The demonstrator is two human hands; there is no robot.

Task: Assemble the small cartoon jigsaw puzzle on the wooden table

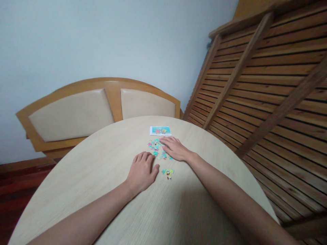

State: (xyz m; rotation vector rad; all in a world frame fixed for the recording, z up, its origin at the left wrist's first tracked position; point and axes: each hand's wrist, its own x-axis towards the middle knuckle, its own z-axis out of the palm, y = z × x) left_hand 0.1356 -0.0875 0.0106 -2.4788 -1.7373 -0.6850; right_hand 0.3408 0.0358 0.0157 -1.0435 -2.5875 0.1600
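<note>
A scatter of small colourful puzzle pieces (156, 148) lies on a round light-wood table (107, 163). My right hand (175, 148) rests flat on the right side of that scatter, fingers stretched out over the pieces. My left hand (142, 172) lies palm down just before the pieces, fingers curled slightly, holding nothing that I can see. A small joined cluster with a yellow cartoon figure (168, 173) sits apart, right beside my left thumb. Beyond the pieces lies a small reference picture card (160, 130) with a turquoise image.
A wooden headboard with two beige padded panels (76, 112) leans against the pale wall behind the table. A slatted wooden bed frame (268, 85) stands tilted at the right. Dark red floor (17, 183) shows at the left.
</note>
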